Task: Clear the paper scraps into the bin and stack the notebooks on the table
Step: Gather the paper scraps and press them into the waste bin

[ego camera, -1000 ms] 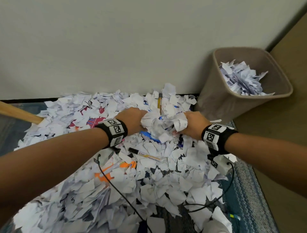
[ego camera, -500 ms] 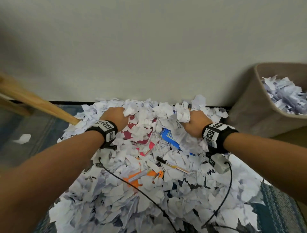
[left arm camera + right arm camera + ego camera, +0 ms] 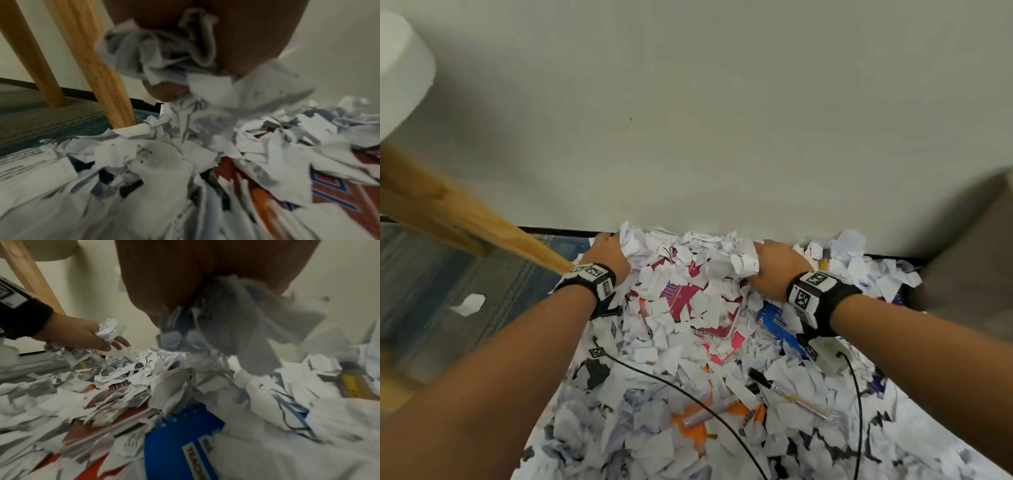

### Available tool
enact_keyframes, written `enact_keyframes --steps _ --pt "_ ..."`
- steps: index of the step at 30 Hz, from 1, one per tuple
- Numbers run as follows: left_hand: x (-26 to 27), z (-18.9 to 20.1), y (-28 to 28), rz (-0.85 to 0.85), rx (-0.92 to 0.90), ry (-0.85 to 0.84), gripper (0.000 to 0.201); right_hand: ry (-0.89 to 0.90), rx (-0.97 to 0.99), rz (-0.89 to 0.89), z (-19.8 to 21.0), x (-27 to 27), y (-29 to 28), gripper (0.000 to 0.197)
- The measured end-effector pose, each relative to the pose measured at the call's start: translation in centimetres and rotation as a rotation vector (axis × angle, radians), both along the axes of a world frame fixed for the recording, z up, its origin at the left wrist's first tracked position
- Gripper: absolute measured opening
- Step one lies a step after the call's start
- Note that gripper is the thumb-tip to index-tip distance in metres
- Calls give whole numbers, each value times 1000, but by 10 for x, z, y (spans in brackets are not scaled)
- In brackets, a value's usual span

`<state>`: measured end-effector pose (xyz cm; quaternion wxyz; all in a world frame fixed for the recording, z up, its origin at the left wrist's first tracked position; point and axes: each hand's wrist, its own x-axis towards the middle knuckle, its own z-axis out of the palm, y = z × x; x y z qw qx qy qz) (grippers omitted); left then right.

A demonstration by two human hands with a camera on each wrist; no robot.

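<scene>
Between the hands lies a heap of torn, crumpled paper scraps (image 3: 681, 346). Left hand (image 3: 607, 257) and right hand (image 3: 777, 267) each clutch a wad of scraps. Red notebook (image 3: 688, 298) sits half-buried between them; blue spiral notebook (image 3: 176, 439) beneath the right wrist. Round wooden leg (image 3: 90, 61) stands beside the left hand.

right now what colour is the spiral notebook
Blue spiral notebook, clearest in the right wrist view.

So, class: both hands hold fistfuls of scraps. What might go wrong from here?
1. Loose scraps trail below the right hand and may drop on the way to the bin.
2. The pen and blue notebook, half buried, could get scooped up with paper.
</scene>
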<state>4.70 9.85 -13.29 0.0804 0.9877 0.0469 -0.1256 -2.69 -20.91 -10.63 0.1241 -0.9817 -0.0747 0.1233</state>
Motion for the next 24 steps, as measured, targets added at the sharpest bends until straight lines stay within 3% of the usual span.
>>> enact_keyframes --steps 2,4,7,10,12,16,20,22,24 --pt "9 -8 6 -92 -1 36 72 6 17 -10 -5 3 0 27" --pt "15 -18 8 -162 -28 60 74 8 22 -33 -8 4 -2 23" --pt "9 -24 3 -170 -10 72 42 24 23 -52 -12 0 -5 18" --pt "2 -19 -2 -126 26 -9 20 92 12 -58 -25 3 -10 39" --pt "4 -14 -2 -92 12 -75 22 115 10 -68 -28 4 -12 49" --pt "12 -7 2 -10 -48 -62 32 39 42 -105 -13 1 -8 41" --pt "8 -10 -2 -48 -20 10 25 -49 32 -93 -9 11 2 43" --pt "6 -11 -4 -74 -58 42 8 -66 43 -56 -10 17 9 50" --pt "10 -21 -4 -189 -45 72 51 -60 12 9 -11 21 17 59"
